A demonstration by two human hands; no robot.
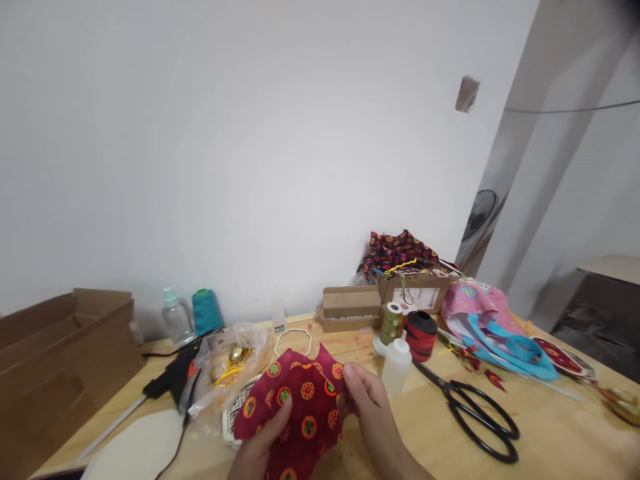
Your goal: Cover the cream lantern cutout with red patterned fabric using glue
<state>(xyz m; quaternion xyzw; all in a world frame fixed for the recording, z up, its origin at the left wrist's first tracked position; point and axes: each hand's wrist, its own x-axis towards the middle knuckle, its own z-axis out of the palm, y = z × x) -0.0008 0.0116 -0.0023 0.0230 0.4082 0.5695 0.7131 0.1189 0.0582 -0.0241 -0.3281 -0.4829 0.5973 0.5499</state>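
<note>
A red cloth printed with orange and green flower dots lies bunched at the table's near edge. My left hand comes up from below and grips its lower left part, thumb pressed on the fabric. My right hand pinches the cloth's right edge between thumb and fingers. Under the cloth's left side a white lattice piece shows partly. Both wrists run out of the bottom of the picture.
Black scissors lie right of my hands, near a white squeeze bottle, olive and red spools. A glue gun, plastic bag and cardboard box stand left. Patterned fabric and a pink bag sit at the back.
</note>
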